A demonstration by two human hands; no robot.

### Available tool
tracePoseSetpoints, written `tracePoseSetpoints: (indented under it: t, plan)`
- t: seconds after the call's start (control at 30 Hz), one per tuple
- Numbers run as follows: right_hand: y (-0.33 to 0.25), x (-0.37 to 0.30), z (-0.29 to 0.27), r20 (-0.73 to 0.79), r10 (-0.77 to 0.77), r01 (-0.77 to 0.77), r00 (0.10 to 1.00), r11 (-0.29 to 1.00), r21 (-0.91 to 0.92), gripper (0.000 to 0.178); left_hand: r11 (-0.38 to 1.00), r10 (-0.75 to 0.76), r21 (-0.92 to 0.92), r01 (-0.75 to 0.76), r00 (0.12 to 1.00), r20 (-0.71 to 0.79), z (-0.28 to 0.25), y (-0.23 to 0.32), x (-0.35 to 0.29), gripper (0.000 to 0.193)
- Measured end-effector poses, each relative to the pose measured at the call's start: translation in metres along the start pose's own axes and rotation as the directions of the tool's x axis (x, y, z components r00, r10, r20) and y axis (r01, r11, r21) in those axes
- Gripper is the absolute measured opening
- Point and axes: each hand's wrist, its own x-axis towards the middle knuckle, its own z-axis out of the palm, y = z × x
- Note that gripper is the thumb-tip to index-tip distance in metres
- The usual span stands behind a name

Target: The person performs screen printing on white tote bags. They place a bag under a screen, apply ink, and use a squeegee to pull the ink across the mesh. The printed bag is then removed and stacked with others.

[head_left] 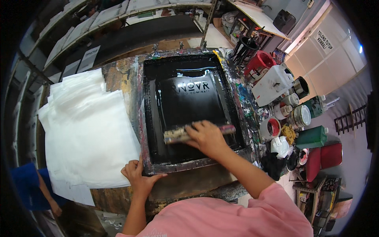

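A dark-framed printing screen (144, 118) lies on the worktable, its mesh coated with glossy black ink and showing a lettered design in its upper part. Across the lower mesh lies a squeegee (175, 135) with a worn, ink-stained wooden handle, slightly blurred. My right hand (207, 138) grips it from above near its middle; the blade is hidden. At the screen's near left corner my left hand (139, 178) holds the frame, thumb along the front edge and fingers bent at the side. A stack of white sheets (87, 134) sits left of the screen.
Ink containers, a white jerrycan (272, 85), a red bucket (259, 63) and a green canister (312, 137) crowd the right side. Hinge clamps (181, 47) line the screen's far edge. Metal racks (118, 15) stand behind. Another person's arm (47, 189) shows at lower left.
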Motion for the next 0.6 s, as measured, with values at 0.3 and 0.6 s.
tracePoseSetpoints:
  t: [0.3, 0.6]
  plan:
    - [0.115, 0.179, 0.029, 0.054, -0.011, 0.016, 0.998, 0.996, -0.086, 0.044, 1.000, 0.004, 0.014, -0.004, 0.999, 0.039, -0.003, -0.006, -0.004, 0.131]
    - [0.138, 0.197, 0.029, 0.076, -0.036, 0.042, 0.996, 0.996, -0.074, 0.047, 0.962, -0.020, -0.272, 0.031, 0.999, 0.042, 0.003, -0.006, -0.007, 0.131]
